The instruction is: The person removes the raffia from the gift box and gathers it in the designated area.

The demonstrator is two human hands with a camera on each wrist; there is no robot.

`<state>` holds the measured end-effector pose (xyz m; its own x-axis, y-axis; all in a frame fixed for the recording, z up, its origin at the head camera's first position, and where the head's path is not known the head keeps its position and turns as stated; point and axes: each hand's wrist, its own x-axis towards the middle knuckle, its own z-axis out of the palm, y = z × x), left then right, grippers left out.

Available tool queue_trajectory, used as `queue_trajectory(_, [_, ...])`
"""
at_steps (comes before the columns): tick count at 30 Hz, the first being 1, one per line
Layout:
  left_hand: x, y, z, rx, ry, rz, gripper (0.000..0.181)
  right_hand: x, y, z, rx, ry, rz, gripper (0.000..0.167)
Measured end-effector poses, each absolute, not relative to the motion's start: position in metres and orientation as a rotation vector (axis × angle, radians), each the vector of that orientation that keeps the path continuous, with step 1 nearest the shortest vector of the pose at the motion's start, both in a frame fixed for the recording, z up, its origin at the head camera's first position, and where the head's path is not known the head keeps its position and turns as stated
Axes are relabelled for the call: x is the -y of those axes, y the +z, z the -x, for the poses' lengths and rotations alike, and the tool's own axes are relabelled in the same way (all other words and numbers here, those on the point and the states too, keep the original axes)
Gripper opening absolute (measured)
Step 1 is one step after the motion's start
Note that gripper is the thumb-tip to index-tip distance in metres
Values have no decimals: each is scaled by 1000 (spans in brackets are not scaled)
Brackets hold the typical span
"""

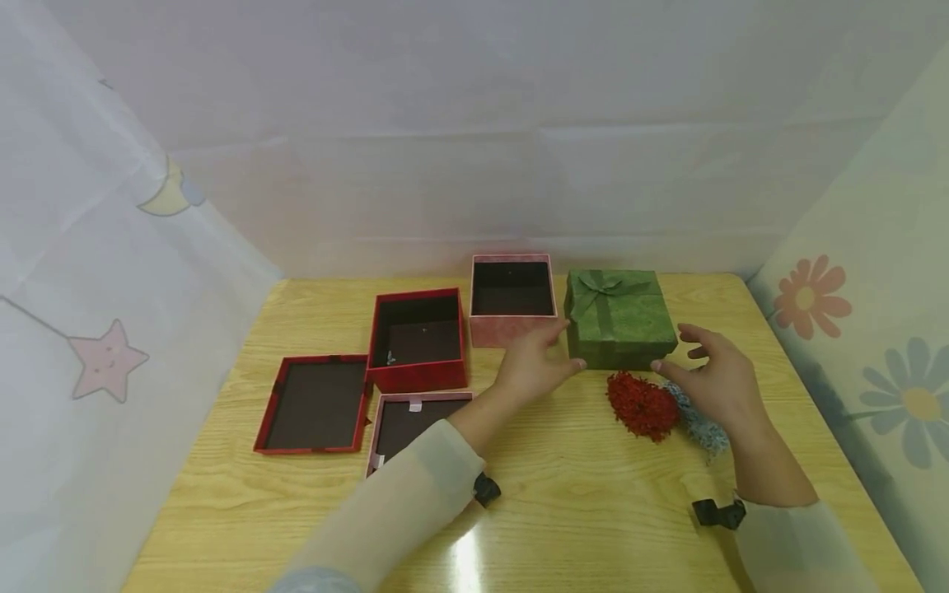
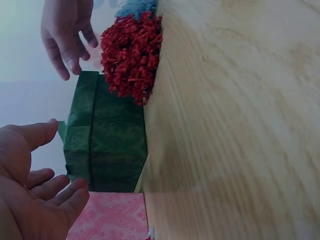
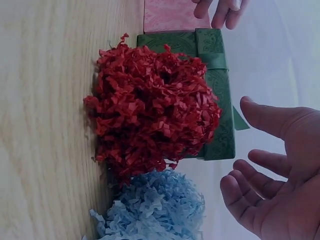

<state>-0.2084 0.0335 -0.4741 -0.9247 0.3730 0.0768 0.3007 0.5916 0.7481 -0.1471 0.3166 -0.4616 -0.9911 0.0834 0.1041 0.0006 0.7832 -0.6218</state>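
Observation:
A green gift box (image 1: 623, 313) with its lid on and a ribbon bow on top stands at the back right of the table. My left hand (image 1: 535, 366) is at the box's left front side, thumb and fingers spread; in the left wrist view the palm faces the box. On the other side, my right hand (image 1: 715, 375) hovers by the right front corner, its fingers loosely bent and holding nothing. Whether any fingertip touches the box I cannot tell. Red shredded paper (image 3: 155, 107) lies in front of the box, with blue shredded paper (image 3: 155, 207) beside it.
Left of the green box stands an open pink box (image 1: 511, 332), and farther left an open red box (image 1: 418, 377). An upturned red lid (image 1: 315, 405) and a pink-edged lid (image 1: 426, 397), partly under my left arm, lie nearer on the wooden table (image 1: 578, 502). Cloth walls surround it.

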Motion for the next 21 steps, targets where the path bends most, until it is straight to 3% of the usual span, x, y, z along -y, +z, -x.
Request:
queue_trajectory(12, [-51,-486,206,-2744,1175,-503,77,-322,-473,168,2978,1155,70,106])
queue_trajectory(21, [-58,-490,212,-2813,1124,-456,71,-322,-479,174,3029,1145,52,98])
